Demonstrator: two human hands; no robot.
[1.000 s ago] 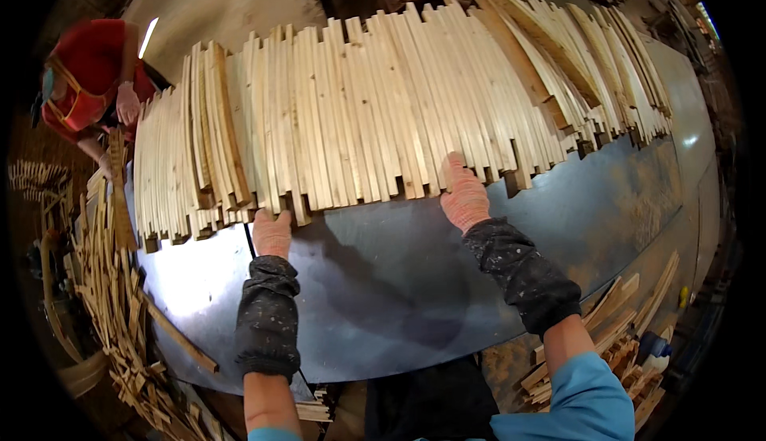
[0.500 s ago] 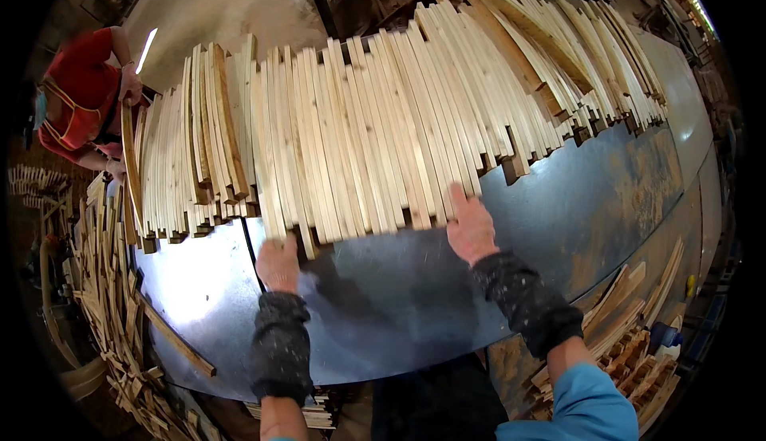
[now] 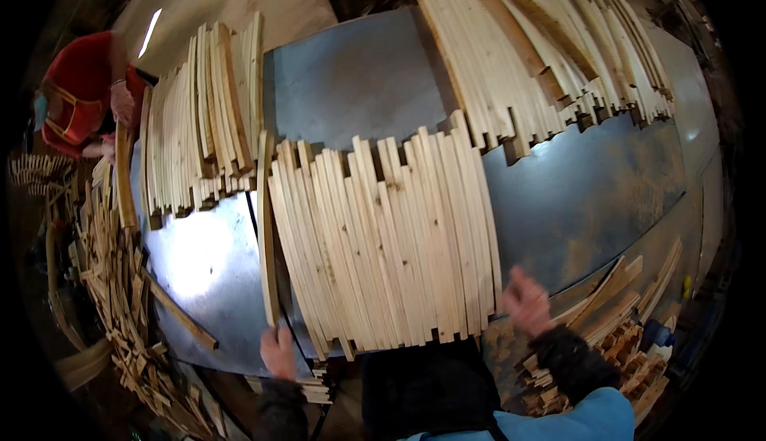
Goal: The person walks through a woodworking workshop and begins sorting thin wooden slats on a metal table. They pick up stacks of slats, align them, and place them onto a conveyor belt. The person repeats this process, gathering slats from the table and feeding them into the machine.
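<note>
A block of pale wooden strips lies side by side on the metal tabletop, its near ends at the table's front edge. My left hand is closed around the near end of a single wooden strip, which stands slightly apart along the block's left side. To the right of the block, my right hand is held loosely with its fingers partly spread, slightly blurred. It appears to hold nothing and is close to the outermost strip on that side.
More strips lie at the left and at the far right on the metal tabletop. At far left a person in red handles a board. Scrap wood is heaped at left; offcuts lie at lower right.
The middle block of strips has slid toward me, baring tabletop behind it. Both hands came nearer; my right hand also moved right. The person in red has shifted the board.
</note>
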